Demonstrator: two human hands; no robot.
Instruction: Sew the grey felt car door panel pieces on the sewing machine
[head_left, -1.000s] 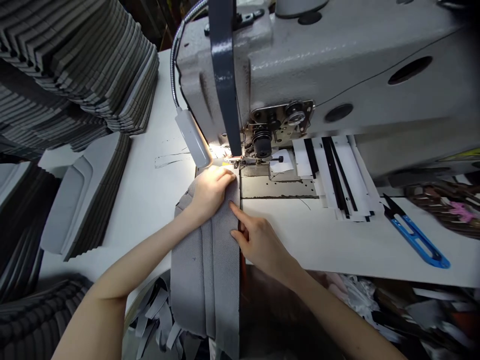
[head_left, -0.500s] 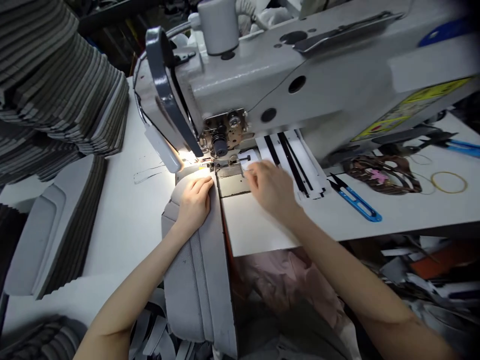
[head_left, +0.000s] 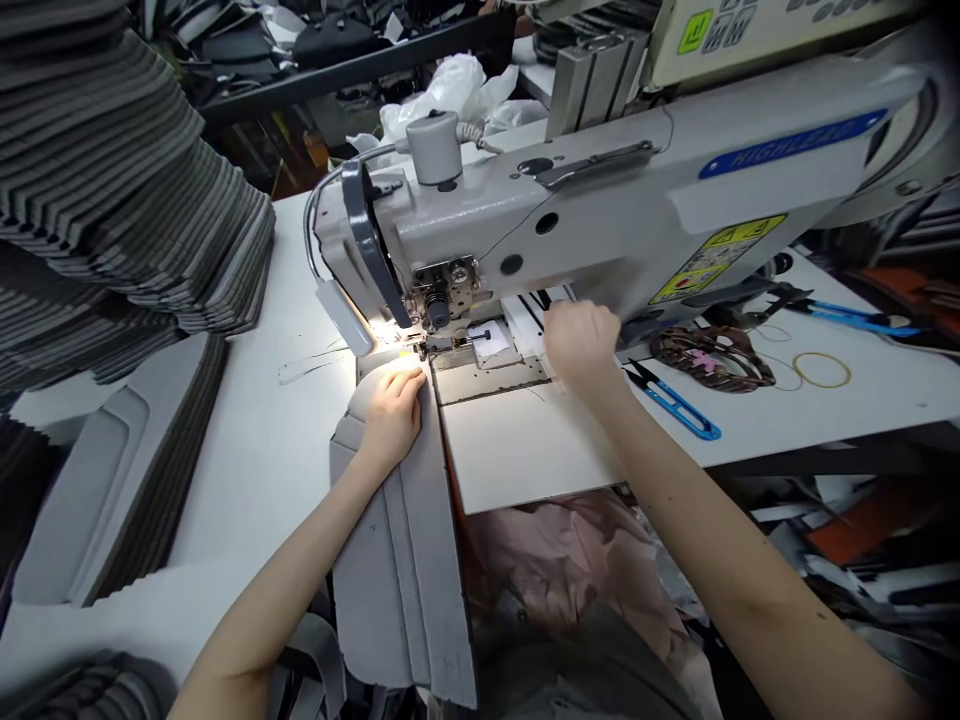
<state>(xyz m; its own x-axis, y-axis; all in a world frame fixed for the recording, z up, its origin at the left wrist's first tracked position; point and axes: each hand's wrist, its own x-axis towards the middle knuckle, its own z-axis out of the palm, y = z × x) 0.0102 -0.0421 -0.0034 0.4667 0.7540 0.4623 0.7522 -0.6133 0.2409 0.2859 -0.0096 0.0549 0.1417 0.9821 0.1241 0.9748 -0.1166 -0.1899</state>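
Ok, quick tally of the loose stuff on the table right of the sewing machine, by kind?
Blue-handled tools: 2
Tangled brown bundles: 1
Thin yellow loops: 1
Total: 4

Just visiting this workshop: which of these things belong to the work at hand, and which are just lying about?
Part of the work:
the left hand, resting on the grey padded panel
the right hand
the sewing machine

Lying about:
the blue thread snips
the brown tangle of cord
the rubber band
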